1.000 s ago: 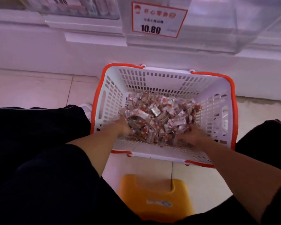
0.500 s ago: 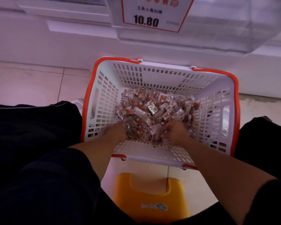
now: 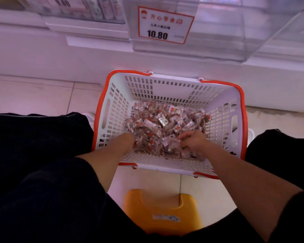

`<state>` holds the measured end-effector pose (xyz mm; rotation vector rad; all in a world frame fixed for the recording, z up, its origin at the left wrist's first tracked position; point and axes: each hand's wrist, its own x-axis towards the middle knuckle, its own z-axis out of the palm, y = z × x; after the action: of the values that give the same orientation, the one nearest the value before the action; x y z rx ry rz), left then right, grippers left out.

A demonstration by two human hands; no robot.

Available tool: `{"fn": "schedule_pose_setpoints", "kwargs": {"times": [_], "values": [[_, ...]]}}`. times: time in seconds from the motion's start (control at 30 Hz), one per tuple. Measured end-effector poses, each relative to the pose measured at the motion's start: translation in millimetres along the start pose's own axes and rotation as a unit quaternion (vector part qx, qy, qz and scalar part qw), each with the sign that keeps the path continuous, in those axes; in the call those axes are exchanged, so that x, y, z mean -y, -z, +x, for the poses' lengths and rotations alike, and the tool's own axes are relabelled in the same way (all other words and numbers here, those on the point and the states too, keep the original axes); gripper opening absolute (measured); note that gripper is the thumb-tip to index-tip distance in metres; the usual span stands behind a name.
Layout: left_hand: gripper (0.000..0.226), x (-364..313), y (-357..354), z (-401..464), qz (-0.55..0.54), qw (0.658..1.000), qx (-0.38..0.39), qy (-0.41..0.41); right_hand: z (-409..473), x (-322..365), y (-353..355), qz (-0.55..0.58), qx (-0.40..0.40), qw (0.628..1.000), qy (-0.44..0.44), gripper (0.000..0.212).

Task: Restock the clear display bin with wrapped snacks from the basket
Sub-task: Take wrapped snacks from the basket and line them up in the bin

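Note:
A white basket (image 3: pixel 225 123) with an orange rim stands on the floor between my knees. A heap of small wrapped snacks (image 3: pixel 162 120) fills its bottom. My left hand (image 3: pixel 124 140) digs into the near left side of the heap, its fingers buried among the wrappers. My right hand (image 3: pixel 193 141) lies on the near right side with fingers curled round a bunch of snacks. The clear display bin (image 3: pixel 221 27) sits on the shelf above the basket, with a red-bordered price tag (image 3: pixel 163 25) reading 10.80 on its front.
A yellow stool (image 3: pixel 162 211) is under me, close behind the basket. My dark-clothed legs flank the basket left and right. A white shelf base (image 3: pixel 60 55) runs along the back, with another clear bin (image 3: pixel 88 9) at upper left. Pale floor tiles (image 3: pixel 33 97) lie left.
Both hands stayed in the near part of the heap; the right hand shifted left, then slightly right again, gathering wrappers. The view tilted up, showing more of the display bin.

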<state>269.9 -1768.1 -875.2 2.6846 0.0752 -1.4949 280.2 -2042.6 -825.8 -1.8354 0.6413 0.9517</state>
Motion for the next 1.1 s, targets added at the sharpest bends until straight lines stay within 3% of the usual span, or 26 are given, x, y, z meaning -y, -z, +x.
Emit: {"fn": "schedule_pose_setpoints", "kwargs": {"times": [0.2,0.33,0.43,0.5,0.6,0.67,0.77,0.93,1.03,1.1], "values": [[0.041,3.9,1.2,-12.0,-0.008,1.000,0.025,-0.012,-15.9,-7.4,-6.2,-0.167,0.128,0.978,0.012,0.032],[0.035,0.9,27.3,-28.7,-0.112,0.991,0.077,0.003,-26.5,-1.5,-9.3,-0.148,0.102,0.982,0.048,0.039],[0.027,-7.5,72.2,-55.9,-0.340,0.929,0.148,0.019,-39.3,33.4,-3.6,-0.091,0.114,0.986,0.076,0.060],[0.022,-18.5,114.2,-83.2,-0.431,0.883,0.180,-0.037,-57.4,67.1,4.7,-0.116,0.125,0.978,0.119,0.060],[0.034,-36.0,177.5,-133.6,-0.446,0.866,0.170,-0.148,-99.8,119.0,27.1,-0.179,0.126,0.949,0.227,0.034],[0.043,-42.6,208.6,-168.1,-0.430,0.866,0.151,-0.208,-133.7,145.9,46.3,-0.178,0.104,0.928,0.312,0.027],[0.047,-49.5,233.8,-212.6,-0.457,0.834,0.138,-0.276,-181.5,175.5,79.1,-0.152,0.033,0.894,0.420,0.031],[0.038,-80.6,236.8,-248.5,-0.605,0.729,0.112,-0.299,-222.8,203.9,104.1,-0.223,-0.077,0.821,0.520,0.051],[0.056,-90.7,239.0,-250.2,-0.609,0.718,0.109,-0.319,-228.2,209.9,110.1,-0.262,-0.096,0.787,0.550,0.056],[0.057,-91.9,240.4,-249.5,-0.603,0.716,0.105,-0.334,-228.8,211.8,110.4,-0.277,-0.080,0.765,0.576,0.052]]}}
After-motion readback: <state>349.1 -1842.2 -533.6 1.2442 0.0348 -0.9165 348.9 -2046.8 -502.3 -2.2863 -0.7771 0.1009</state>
